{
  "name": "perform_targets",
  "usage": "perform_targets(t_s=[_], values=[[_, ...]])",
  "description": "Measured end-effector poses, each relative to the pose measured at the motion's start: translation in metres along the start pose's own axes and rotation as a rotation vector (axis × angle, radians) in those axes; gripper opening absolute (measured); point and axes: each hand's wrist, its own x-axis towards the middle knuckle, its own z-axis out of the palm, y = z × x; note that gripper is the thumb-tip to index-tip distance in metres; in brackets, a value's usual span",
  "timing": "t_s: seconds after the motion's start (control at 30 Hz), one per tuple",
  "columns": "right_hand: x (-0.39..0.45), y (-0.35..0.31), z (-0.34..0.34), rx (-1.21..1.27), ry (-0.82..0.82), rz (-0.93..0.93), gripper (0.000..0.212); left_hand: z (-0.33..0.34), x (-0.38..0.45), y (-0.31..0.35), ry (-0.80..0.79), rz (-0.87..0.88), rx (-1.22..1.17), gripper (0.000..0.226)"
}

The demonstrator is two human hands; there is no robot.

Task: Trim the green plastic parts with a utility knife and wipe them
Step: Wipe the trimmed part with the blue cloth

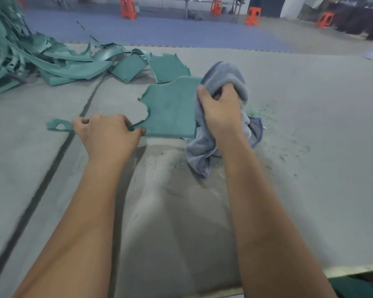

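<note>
Wiping stage, judging by the scene: green part [170,110] lies flat on the grey mat [289,104], no knife visible, shavings just right of it; a pile of green parts [41,61] beyond-left looks still undone. Left hand [108,134] pinches the part's near-left edge; right hand [220,108] clutches a bunched blue cloth [224,76] at its right edge.

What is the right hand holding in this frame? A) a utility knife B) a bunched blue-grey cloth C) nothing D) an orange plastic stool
B: the right hand grips a bunched blue-grey cloth at the right edge of the flat green plastic part, which the left hand holds at its near left edge; no knife shows.
</note>
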Motion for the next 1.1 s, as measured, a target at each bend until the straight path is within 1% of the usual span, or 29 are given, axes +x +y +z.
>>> perform_targets(t_s=[0.07, 0.1, 0.13, 0.17, 0.2, 0.23, 0.27, 0.3, 0.33, 0.43, 0.5, 0.53, 0.6, 0.67, 0.73, 0.77, 0.8, 0.87, 0.9, 0.93, 0.97, 1.0, 1.03, 1.07, 1.1], values=[[-0.007, -0.011, 0.011, 0.423, -0.17, 0.267, 0.011, 0.0, 0.0, -0.001, 0.025, -0.042, 0.0, 0.04], [-0.01, -0.014, 0.015, 0.585, -0.258, 0.371, 0.014, 0.001, 0.0, -0.001, 0.037, -0.057, -0.008, 0.042], [-0.013, -0.015, 0.018, 0.607, -0.314, 0.413, 0.015, 0.002, 0.0, -0.002, 0.05, -0.066, -0.013, 0.044], [-0.016, -0.012, 0.02, 0.506, -0.329, 0.386, 0.014, 0.003, 0.0, -0.002, 0.063, -0.071, -0.01, 0.045], [-0.018, -0.007, 0.022, 0.286, -0.291, 0.278, 0.01, 0.003, 0.0, -0.002, 0.073, -0.076, -0.003, 0.045], [-0.016, 0.002, 0.022, 0.03, -0.215, 0.128, 0.004, 0.003, 0.0, -0.002, 0.081, -0.081, 0.001, 0.045], [-0.015, 0.01, 0.023, -0.175, -0.117, 0.001, 0.009, 0.003, 0.0, -0.002, 0.09, -0.085, 0.0, 0.045], [-0.014, 0.015, 0.024, -0.289, -0.054, -0.075, 0.019, 0.001, 0.0, -0.001, 0.103, -0.084, -0.005, 0.045], [-0.013, 0.016, 0.024, -0.301, -0.028, -0.092, 0.031, -0.001, 0.0, 0.0, 0.124, -0.071, -0.015, 0.044], [-0.012, 0.021, 0.029, -0.269, -0.077, -0.062, 0.055, -0.005, -0.001, 0.006, 0.237, 0.023, -0.063, 0.041], [-0.014, 0.025, 0.034, -0.23, -0.102, -0.013, 0.06, -0.007, -0.004, 0.01, 0.306, 0.083, -0.09, 0.039], [-0.015, 0.026, 0.036, -0.163, -0.083, 0.011, 0.056, -0.006, -0.005, 0.01, 0.333, 0.116, -0.095, 0.038], [-0.015, 0.028, 0.035, -0.048, 0.02, 0.048, 0.04, -0.006, -0.006, 0.01, 0.352, 0.181, -0.108, 0.037], [-0.007, 0.031, 0.032, 0.008, 0.144, 0.102, 0.029, -0.002, -0.007, 0.01, 0.271, 0.227, -0.185, 0.035], [-0.004, 0.036, 0.032, 0.039, 0.213, 0.14, 0.027, 0.001, -0.009, 0.011, 0.163, 0.226, -0.318, 0.023], [-0.004, 0.037, 0.033, 0.056, 0.244, 0.14, 0.026, 0.003, -0.01, 0.011, 0.152, 0.22, -0.37, 0.019], [-0.004, 0.039, 0.035, 0.07, 0.28, 0.127, 0.026, 0.001, -0.01, 0.01, 0.187, 0.234, -0.407, 0.019], [-0.008, 0.035, 0.038, 0.11, 0.334, 0.14, 0.024, -0.006, -0.009, 0.01, 0.367, 0.322, -0.498, 0.013], [-0.008, 0.033, 0.038, 0.165, 0.354, 0.173, 0.021, -0.009, -0.01, 0.01, 0.46, 0.374, -0.549, 0.013], [-0.007, 0.031, 0.037, 0.235, 0.397, 0.209, 0.017, -0.012, -0.012, 0.011, 0.522, 0.419, -0.595, 0.016], [-0.008, 0.025, 0.034, 0.315, 0.443, 0.259, 0.017, -0.014, -0.015, 0.013, 0.546, 0.453, -0.633, 0.018], [-0.009, 0.023, 0.031, 0.375, 0.47, 0.305, 0.019, -0.015, -0.017, 0.015, 0.527, 0.472, -0.659, 0.022], [-0.01, 0.02, 0.028, 0.416, 0.464, 0.331, 0.017, -0.015, -0.02, 0.018, 0.46, 0.473, -0.674, 0.026], [-0.011, 0.019, 0.027, 0.489, 0.437, 0.35, 0.019, -0.014, -0.023, 0.021, 0.344, 0.437, -0.679, 0.032], [-0.011, 0.019, 0.027, 0.551, 0.428, 0.372, 0.026, -0.011, -0.024, 0.024, 0.178, 0.358, -0.687, 0.036]])
